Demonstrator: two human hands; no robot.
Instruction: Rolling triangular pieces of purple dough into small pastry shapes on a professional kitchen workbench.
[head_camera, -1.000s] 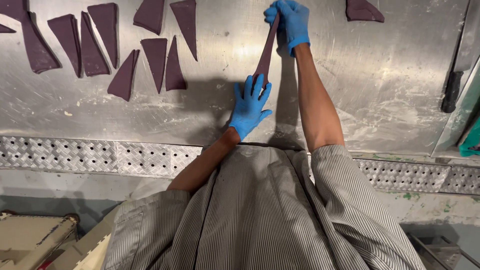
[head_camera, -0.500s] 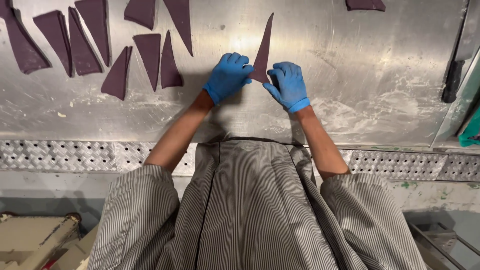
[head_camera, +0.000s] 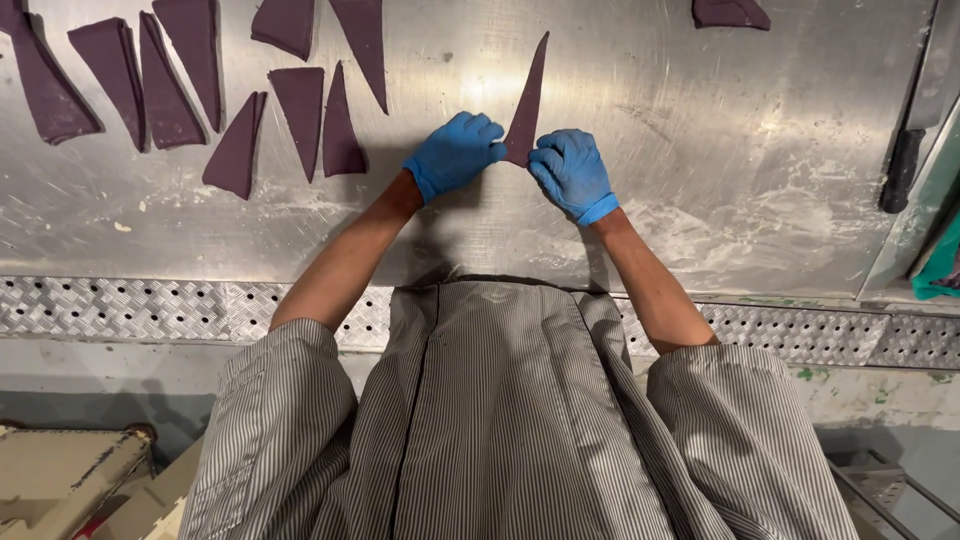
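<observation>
We pinch the wide near end of a purple dough triangle with left hand and right hand, rolling unstarted; flat cut triangles wait left of it.

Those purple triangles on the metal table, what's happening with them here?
A person in a striped coat and blue gloves is working one long dark purple dough triangle on a steel table. The left hand and right hand both pinch its wide near end, while its narrow tip points away. More cut triangles lie spread out to the left, and another piece sits at the far right edge.
</observation>
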